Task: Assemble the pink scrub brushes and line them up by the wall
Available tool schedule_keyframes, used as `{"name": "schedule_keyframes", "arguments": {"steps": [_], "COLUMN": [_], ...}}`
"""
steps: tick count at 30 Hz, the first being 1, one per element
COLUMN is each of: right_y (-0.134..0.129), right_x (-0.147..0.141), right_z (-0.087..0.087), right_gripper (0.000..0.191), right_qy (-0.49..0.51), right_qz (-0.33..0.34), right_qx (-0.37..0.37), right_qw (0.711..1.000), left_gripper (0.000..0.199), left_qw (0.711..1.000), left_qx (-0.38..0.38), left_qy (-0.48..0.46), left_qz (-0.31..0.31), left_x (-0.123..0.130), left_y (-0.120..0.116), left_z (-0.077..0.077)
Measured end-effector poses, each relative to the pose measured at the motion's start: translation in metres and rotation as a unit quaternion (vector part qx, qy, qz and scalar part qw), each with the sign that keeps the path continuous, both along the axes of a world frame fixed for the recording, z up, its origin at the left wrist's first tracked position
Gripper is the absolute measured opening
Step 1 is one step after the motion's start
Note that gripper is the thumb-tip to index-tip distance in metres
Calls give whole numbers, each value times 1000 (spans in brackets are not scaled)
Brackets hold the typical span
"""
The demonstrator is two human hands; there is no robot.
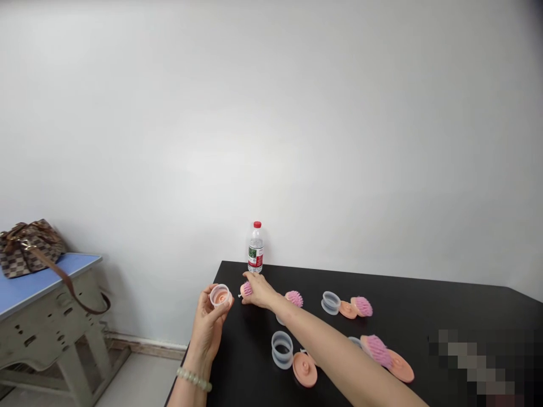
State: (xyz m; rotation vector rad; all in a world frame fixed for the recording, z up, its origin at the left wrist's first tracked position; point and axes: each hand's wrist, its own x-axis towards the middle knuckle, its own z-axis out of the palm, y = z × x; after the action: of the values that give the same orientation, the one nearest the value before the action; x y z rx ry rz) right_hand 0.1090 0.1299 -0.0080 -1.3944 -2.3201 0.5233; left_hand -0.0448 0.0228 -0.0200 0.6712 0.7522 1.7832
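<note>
Clear ring [212,290] with a peach piece [222,298] inside it: we have it in our left hand [207,328], raised at the left edge of the black table [241,356], its opening turned up towards us. The fingers of that hand are closed round its wall, the thumb at the near side. Our right hand [261,291] reaches across in front of the red-capped bottle [255,251], its fingers drawn in narrow about a small pink-bristled brush [246,289]. Under and beyond our right forearm we see a second pink brush [294,298], partly hidden. Nearer us, an empty-centred ring [282,350] lies just beside a peach disc [305,370]. To the right, another ring [331,303], a disc [348,309] and a third brush [362,306] sit in a row; nearer still, a larger-looking brush [377,351] overlaps an oval disc [401,366], with a bit of ring [354,341] behind our forearm. Off to our left, a checked bag [36,246] rests on a blue-topped desk [82,262], its strap hanging over the edge.
</note>
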Motion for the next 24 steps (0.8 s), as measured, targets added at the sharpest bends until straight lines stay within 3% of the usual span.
{"name": "schedule_keyframes", "arguments": {"steps": [4, 9, 12, 18, 24], "right_y": [-22, -58, -75, -87, -100], "right_x": [16, 29, 31, 29, 31], "right_z": [19, 31, 29, 19, 10], "right_gripper": [52, 42, 45, 24, 30], "right_qy": [72, 152, 178, 226, 222], "right_qz": [13, 42, 64, 66, 56], "right_qx": [44, 43, 5, -9, 62], "right_qw": [996, 987, 982, 972, 971], "left_gripper": [48, 43, 41, 45, 41], "left_qw": [1000, 997, 995, 988, 987], "left_qx": [-19, -16, 1, 15, -15], "left_qy": [21, 72, 91, 126, 152], "left_qz": [-12, -18, -47, -86, -57], "left_x": [4, 9, 16, 26, 36], "left_y": [0, -1, -5, -14, -11], "left_z": [-2, -6, -5, 2, -4]}}
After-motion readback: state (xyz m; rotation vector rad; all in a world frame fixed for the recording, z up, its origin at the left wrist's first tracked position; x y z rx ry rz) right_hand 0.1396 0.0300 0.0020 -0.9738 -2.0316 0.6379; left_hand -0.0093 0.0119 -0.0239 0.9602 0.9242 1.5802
